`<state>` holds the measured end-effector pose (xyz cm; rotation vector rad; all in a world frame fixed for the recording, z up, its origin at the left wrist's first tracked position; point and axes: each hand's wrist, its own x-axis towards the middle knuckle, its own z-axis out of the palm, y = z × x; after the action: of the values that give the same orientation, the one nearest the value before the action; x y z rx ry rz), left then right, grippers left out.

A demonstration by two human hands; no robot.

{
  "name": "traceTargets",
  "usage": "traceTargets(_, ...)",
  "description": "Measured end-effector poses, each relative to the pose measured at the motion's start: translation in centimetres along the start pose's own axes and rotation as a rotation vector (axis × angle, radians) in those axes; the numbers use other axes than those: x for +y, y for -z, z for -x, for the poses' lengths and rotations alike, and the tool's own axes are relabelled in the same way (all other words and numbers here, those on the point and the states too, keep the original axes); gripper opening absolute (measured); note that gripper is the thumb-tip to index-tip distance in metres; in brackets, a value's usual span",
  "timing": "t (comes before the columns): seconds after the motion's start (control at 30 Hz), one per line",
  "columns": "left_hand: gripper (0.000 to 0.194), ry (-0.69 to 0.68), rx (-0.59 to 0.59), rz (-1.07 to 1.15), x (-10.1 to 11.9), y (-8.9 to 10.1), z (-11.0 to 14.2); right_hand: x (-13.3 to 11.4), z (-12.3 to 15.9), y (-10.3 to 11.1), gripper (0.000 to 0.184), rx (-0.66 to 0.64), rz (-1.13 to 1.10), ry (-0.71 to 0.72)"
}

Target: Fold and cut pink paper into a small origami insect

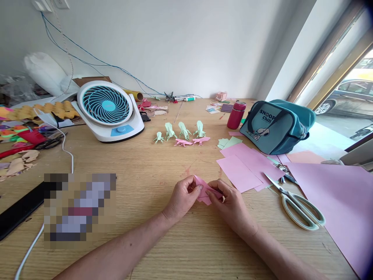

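Observation:
Between my two hands is a small piece of folded pink paper (205,191), held just above the wooden table (151,241). My left hand (184,194) pinches its left edge between thumb and fingers. On the other side, my right hand (229,198) grips the paper with the thumb on top and the fingers behind. Parts of the folds are hidden by the fingers. Farther back stand several pale green folded-paper figures (183,130), with two pink folded-paper figures (201,140) in front of them.
Scissors (300,208) lie at the right beside pink paper sheets (240,171). Behind them stand a blue bag (271,128) and a red bottle (236,115). A fan (106,111) occupies the back left. A white cable (68,151) runs down the left side, near a blurred-out object (80,212).

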<state>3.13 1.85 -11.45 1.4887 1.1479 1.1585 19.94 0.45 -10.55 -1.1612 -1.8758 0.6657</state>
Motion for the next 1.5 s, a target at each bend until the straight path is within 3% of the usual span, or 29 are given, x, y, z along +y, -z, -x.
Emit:
traceTargets(0.43, 0.022, 0.042, 0.003, 0.023, 1.0, 0.1, 0.1, 0.2, 0.1, -0.2, 0.01, 0.022, 0.006, 0.047)
traceTargets(0.87, 0.027, 0.036, 0.042, -0.022, 0.7, 0.0, 0.3, -0.1, 0.1, -0.2, 0.011, 0.029, 0.03, 0.076)
traceTargets(1.5, 0.023, 0.035, 0.042, 0.037, 0.7, 0.1, 0.2, -0.3, 0.1, 0.0, 0.016, 0.03, 0.048, 0.098)
